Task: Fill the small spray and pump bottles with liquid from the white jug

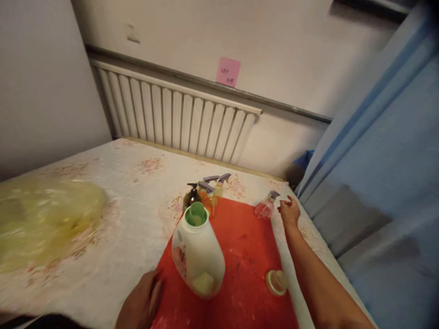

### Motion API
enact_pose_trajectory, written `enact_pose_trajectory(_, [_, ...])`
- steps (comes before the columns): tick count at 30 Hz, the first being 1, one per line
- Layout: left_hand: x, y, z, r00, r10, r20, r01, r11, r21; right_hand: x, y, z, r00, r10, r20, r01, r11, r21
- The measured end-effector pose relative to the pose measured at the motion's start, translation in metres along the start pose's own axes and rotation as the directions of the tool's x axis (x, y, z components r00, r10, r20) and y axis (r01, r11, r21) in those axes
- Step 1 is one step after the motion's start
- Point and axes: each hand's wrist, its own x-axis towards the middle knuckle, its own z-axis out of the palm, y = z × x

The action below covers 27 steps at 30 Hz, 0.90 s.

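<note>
My right hand (pixel 290 212) is just to the right of a spray bottle of pink liquid (pixel 264 209), fingers slightly bent and apart, nothing visible in them. That bottle has a grey trigger head and stands at the red mat's far right corner. My left hand (pixel 140 299) rests at the left edge of the red mat (pixel 245 256), fingers loosely extended. Between my hands stands a large white jug (pixel 200 256), uncapped, with a green insert (pixel 198 212) in its mouth. A pale round cap (pixel 276 282) lies near the mat's right edge.
Behind the jug are a dark pump bottle (pixel 192 196) and several trigger spray bottles, one yellowish (pixel 211 203). A crumpled yellow plastic bag (pixel 51 214) lies on the flowered tablecloth (pixel 137 219) at left. A radiator (pixel 178 114) lines the wall; a blue curtain (pixel 377 183) hangs right.
</note>
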Motion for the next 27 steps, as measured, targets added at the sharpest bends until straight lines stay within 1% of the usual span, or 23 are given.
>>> enact_pose_trajectory(2, [-0.001,0.008,-0.004,1.0,0.016,-0.016,-0.016,1.0,-0.015,-0.021,-0.016,-0.009,0.998,0.004,0.061,-0.008,0.997,0.071])
enact_pose_trajectory(4, [-0.002,0.011,-0.006,1.0,0.025,-0.016,-0.026,0.999,-0.025,-0.049,-0.031,-0.02,0.991,-0.001,0.137,-0.018,0.99,0.14])
enact_pose_trajectory(6, [-0.004,0.013,-0.008,1.0,0.014,-0.017,-0.014,0.999,-0.046,-0.083,-0.043,-0.033,0.974,-0.009,0.225,-0.036,0.98,0.195])
enact_pose_trajectory(8, [-0.004,0.014,-0.01,1.0,0.012,-0.025,-0.015,0.995,-0.103,-0.121,-0.049,-0.047,0.952,-0.011,0.306,-0.059,0.974,0.22])
enact_pose_trajectory(10, [-0.003,0.015,-0.012,0.999,0.016,-0.031,-0.021,0.981,-0.191,-0.159,-0.048,-0.06,0.925,-0.001,0.38,-0.088,0.972,0.217])
enact_pose_trajectory(12, [-0.002,0.015,-0.016,0.999,0.025,-0.023,-0.029,0.973,-0.228,-0.194,-0.041,-0.07,0.9,0.023,0.435,-0.121,0.973,0.198])
enact_pose_trajectory(15, [-0.003,0.016,-0.025,1.0,0.021,-0.017,-0.024,0.965,-0.261,-0.236,-0.028,-0.082,0.862,0.063,0.503,-0.163,0.974,0.157])
enact_pose_trajectory(17, [-0.005,0.015,-0.032,1.0,-0.008,-0.026,0.001,0.959,-0.283,-0.256,-0.021,-0.087,0.84,0.085,0.536,-0.183,0.974,0.132])
enact_pose_trajectory(20, [-0.013,0.013,-0.043,0.997,-0.076,-0.033,0.063,0.95,-0.305,-0.276,-0.012,-0.092,0.817,0.111,0.566,-0.203,0.974,0.102])
enact_pose_trajectory(24, [-0.03,0.008,-0.056,0.986,-0.168,-0.01,0.158,0.941,-0.298,-0.291,-0.003,-0.093,0.8,0.126,0.587,-0.21,0.975,0.077])
enact_pose_trajectory(27, [-0.046,0.006,-0.061,0.972,-0.234,0.027,0.232,0.931,-0.282,-0.297,0.006,-0.092,0.79,0.127,0.599,-0.202,0.978,0.059])
